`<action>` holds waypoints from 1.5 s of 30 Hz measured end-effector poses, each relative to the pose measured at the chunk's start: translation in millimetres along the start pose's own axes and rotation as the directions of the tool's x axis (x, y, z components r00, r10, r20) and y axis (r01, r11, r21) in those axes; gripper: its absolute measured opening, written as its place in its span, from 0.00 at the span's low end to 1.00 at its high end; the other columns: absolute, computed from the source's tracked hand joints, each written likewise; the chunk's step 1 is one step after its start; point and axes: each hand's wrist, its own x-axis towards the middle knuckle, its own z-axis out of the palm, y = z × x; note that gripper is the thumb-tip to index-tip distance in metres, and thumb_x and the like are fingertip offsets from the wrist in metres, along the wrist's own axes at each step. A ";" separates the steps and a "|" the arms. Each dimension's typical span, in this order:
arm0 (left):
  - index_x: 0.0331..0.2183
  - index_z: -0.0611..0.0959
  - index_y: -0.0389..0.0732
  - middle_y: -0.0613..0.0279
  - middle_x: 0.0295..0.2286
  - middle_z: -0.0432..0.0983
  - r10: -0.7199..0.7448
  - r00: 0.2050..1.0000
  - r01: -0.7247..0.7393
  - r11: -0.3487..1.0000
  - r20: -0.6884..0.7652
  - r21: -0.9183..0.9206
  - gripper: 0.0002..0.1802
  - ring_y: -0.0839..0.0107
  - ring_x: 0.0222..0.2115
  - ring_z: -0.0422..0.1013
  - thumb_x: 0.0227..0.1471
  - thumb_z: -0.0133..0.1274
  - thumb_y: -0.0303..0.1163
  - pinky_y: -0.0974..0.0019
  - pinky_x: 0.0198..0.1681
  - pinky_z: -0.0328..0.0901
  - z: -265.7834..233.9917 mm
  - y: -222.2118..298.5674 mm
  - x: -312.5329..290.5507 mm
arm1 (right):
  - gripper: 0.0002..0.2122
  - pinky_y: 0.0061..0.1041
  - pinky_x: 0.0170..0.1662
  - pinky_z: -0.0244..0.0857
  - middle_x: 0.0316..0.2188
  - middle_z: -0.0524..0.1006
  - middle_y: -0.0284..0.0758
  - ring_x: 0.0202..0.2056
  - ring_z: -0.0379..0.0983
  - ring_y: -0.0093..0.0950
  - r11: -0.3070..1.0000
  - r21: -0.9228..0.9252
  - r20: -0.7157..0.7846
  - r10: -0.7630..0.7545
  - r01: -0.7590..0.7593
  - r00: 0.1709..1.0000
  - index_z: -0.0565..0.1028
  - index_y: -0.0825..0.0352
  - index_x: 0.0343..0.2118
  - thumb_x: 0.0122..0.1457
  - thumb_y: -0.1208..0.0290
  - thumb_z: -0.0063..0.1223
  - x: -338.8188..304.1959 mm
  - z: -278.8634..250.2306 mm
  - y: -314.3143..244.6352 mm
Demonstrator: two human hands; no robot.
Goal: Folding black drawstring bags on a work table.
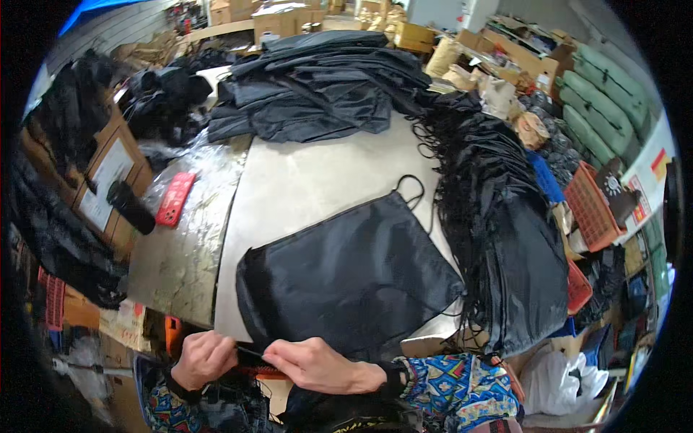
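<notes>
My left hand (206, 360) and my right hand (312, 365) are both closed at the table's near edge. A short dark cord (250, 352) stretches between their fingertips; its ends are hidden in the grips. Just beyond them a black drawstring bag (346, 267) lies flat and slanted on the pale tabletop (303, 180). A loop of its cord sticks out at the far corner, and more cord runs down its right side. Whether the cord in my hands belongs to this bag cannot be made out.
Along the right side lies a long stack of black drawstring bags (516, 252) with tangled cords. Folded black fabric (317, 86) is heaped at the back. On the left are a red phone (175, 198), a dark bottle (131, 208) and a cardboard box (115, 169). An orange basket (593, 206) stands far right.
</notes>
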 end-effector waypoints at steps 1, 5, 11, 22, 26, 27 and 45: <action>0.31 0.77 0.40 0.59 0.24 0.71 -0.073 0.997 0.075 0.995 -0.026 0.068 0.11 0.60 0.25 0.71 0.40 0.59 0.24 0.58 0.25 0.65 -1.3 -7.5 -6.3 | 0.10 0.33 0.49 0.63 0.38 0.75 0.46 0.47 0.71 0.40 0.985 0.004 -0.071 -0.175 0.175 0.982 0.74 0.68 0.42 0.60 0.70 0.51 5.7 -3.4 -0.8; 0.41 0.76 0.34 0.49 0.34 0.71 -0.309 0.892 0.358 0.929 -0.330 0.097 0.18 0.50 0.35 0.70 0.45 0.57 0.21 0.58 0.38 0.66 -27.1 -0.9 54.9 | 0.24 0.51 0.56 0.52 0.53 0.62 0.56 0.56 0.57 0.52 0.748 -0.655 -0.246 -0.349 0.110 0.904 0.65 0.76 0.51 0.61 0.60 0.48 7.1 -70.8 35.1; 0.44 0.76 0.36 0.51 0.40 0.73 0.014 0.999 -0.004 0.980 0.052 -0.200 0.18 0.51 0.42 0.68 0.50 0.56 0.32 0.57 0.46 0.64 43.8 4.6 203.8 | 0.34 0.63 0.61 0.28 0.63 0.36 0.61 0.65 0.26 0.58 0.772 -0.603 -0.194 0.103 -0.201 0.976 0.48 0.82 0.60 0.63 0.55 0.42 2.1 -35.3 84.9; 0.27 0.78 0.39 0.55 0.28 0.72 -0.105 0.994 0.099 0.789 0.026 -0.606 0.03 0.53 0.34 0.66 0.46 0.56 0.24 0.56 0.39 0.61 142.9 -1.1 282.4 | 0.21 0.31 0.38 0.65 0.32 0.76 0.46 0.34 0.72 0.32 0.859 0.503 -0.809 0.429 0.094 0.402 0.71 0.78 0.38 0.63 0.57 0.44 -2.2 -203.0 105.6; 0.31 0.79 0.37 0.54 0.32 0.74 -0.098 0.987 0.024 0.870 -0.124 -0.492 0.04 0.59 0.38 0.70 0.53 0.52 0.27 0.62 0.40 0.64 145.9 -1.4 281.3 | 0.16 0.25 0.33 0.65 0.25 0.77 0.41 0.27 0.73 0.25 0.851 0.474 -0.805 0.315 0.227 0.503 0.74 0.75 0.35 0.64 0.64 0.43 19.5 -207.8 97.7; 0.31 0.79 0.37 0.54 0.32 0.74 -0.108 0.986 0.033 0.874 -0.128 -0.485 0.04 0.59 0.38 0.70 0.53 0.52 0.27 0.62 0.40 0.64 145.4 5.6 289.5 | 0.16 0.25 0.33 0.65 0.25 0.77 0.41 0.27 0.73 0.25 0.851 0.474 -0.800 0.308 0.227 0.515 0.74 0.75 0.35 0.64 0.64 0.43 23.7 -206.1 96.5; 0.29 0.84 0.36 0.76 0.17 0.68 -0.575 0.688 0.723 0.595 0.442 -0.351 0.11 0.85 0.18 0.60 0.55 0.55 0.34 0.77 0.20 0.54 -74.1 -98.6 172.4 | 0.11 0.29 0.39 0.67 0.29 0.79 0.40 0.31 0.75 0.33 0.870 -0.202 -0.947 -0.057 -0.449 0.315 0.76 0.70 0.39 0.57 0.70 0.49 3.7 -273.1 143.1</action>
